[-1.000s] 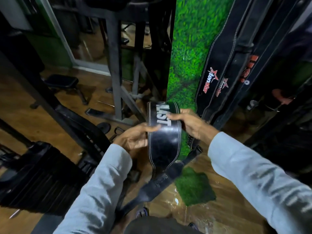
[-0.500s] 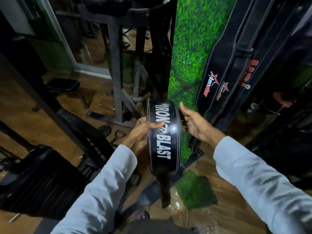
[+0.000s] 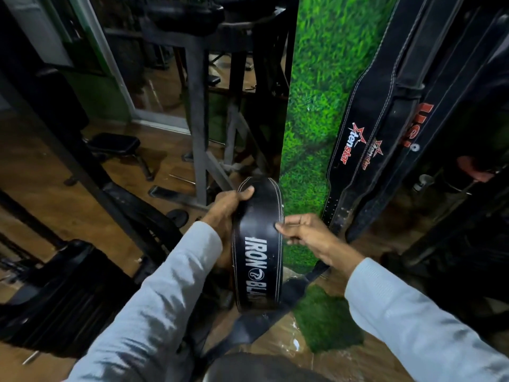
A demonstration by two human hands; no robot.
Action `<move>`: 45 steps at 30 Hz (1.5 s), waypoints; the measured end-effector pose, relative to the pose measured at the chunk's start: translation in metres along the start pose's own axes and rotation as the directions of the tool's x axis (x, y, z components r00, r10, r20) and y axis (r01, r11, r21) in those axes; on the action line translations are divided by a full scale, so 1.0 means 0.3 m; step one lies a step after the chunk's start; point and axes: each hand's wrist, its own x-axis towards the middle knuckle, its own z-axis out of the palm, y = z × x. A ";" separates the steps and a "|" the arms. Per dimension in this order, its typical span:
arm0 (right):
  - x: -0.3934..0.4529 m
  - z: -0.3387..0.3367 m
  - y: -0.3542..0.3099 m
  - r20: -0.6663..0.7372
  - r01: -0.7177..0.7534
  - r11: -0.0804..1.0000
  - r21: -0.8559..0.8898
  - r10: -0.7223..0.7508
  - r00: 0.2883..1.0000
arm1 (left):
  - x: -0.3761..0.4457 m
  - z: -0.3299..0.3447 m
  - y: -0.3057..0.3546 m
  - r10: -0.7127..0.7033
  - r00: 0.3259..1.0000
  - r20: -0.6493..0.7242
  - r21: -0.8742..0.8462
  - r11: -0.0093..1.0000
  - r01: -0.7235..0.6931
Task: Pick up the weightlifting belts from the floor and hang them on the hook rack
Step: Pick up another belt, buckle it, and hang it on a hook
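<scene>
the left hand (image 3: 224,216) grasps the belt (image 3: 259,244) by its left edge, thumb curled over the top of the black leather near the rounded upper end, the other fingers hidden behind it. the right hand (image 3: 305,234) pinches the belt's right edge, fingertips pressed on the face just above the white "iron blast" lettering, thumb tucked under the rim. both arms wear pale grey sleeves (image 3: 413,321). the belt is held up between the two hands, off the floor, standing roughly on end with its broad face toward the camera and white stitching along both edges; its lower end dips out of sight near the person's lap, and a narrower strap (image 3: 297,293) trails from behind it down to the right.

just right of the belt stands a panel covered in green grass print (image 3: 322,106), and a loose patch of the same green (image 3: 327,318) lies on the wooden floor (image 3: 33,166) below the right hand. further right, hung belts (image 3: 366,139) dangle side by side, black with white stitching, red and white "tenstar" logos and a red "usi" mark; their punched ends reach down close behind the right hand. their hook rack is out of view above.

to the left, a grey steel frame (image 3: 197,128) rises behind the left hand, with a small black padded seat (image 3: 114,144) beyond it and dark gym equipment (image 3: 63,296) filling the lower left.
</scene>
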 end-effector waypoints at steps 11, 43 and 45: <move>0.070 -0.057 -0.136 -0.214 0.185 0.957 0.224 -0.137 0.967 | -0.092 0.030 -0.209 0.275 0.907 0.320 0.002 0.957 -0.291; 0.005 -0.074 -0.031 -0.171 0.487 0.853 -0.190 -0.517 0.839 | -0.006 0.239 0.046 0.346 0.906 0.244 -0.140 0.937 -0.320; -0.009 -0.115 -0.058 -0.220 0.477 0.868 -0.135 -0.496 0.840 | 0.007 0.250 0.043 0.416 0.873 0.254 -0.115 0.909 -0.400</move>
